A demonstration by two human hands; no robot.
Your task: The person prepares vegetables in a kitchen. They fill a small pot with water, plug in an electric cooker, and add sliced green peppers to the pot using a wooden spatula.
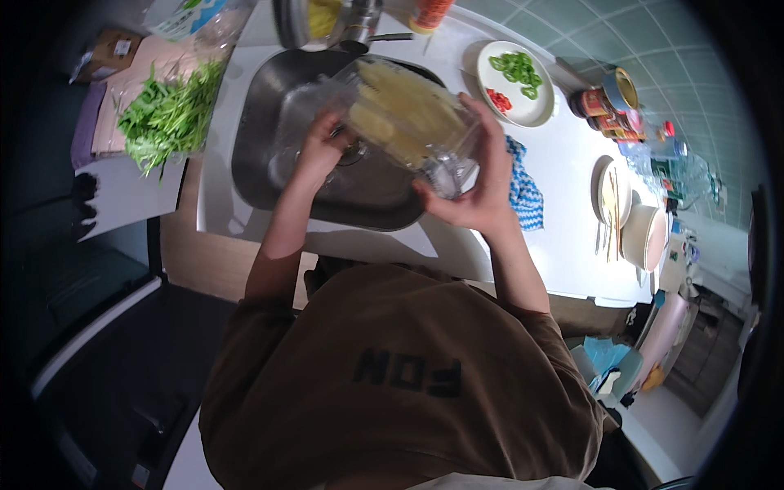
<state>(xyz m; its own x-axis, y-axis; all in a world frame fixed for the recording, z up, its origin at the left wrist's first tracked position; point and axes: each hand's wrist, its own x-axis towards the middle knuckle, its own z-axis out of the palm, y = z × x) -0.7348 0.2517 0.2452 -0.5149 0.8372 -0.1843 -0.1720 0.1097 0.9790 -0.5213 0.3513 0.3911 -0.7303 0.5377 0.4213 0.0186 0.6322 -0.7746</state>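
Note:
A clear plastic package point(407, 113) of pale yellow, flat food pieces is held tilted above the stainless steel sink point(269, 177). My right hand point(484, 177) grips its right side, thumb at the near corner and fingers along the far edge. At the package's left end, my left hand point(324, 144) has its fingers on the clear plastic, and loose film shows around them. Part of the left fingers is hidden by the plastic. Below, the sink drain point(352, 153) is partly covered by the hand and package.
Leafy greens point(168, 116) lie left of the sink. At right are a white plate point(533, 113) with sliced green and red peppers, a blue-and-white cloth point(525, 190), chopsticks point(612, 214) on a bowl, a pot point(644, 239) and several jars point(597, 104). A metal pot point(300, 24) stands behind the sink.

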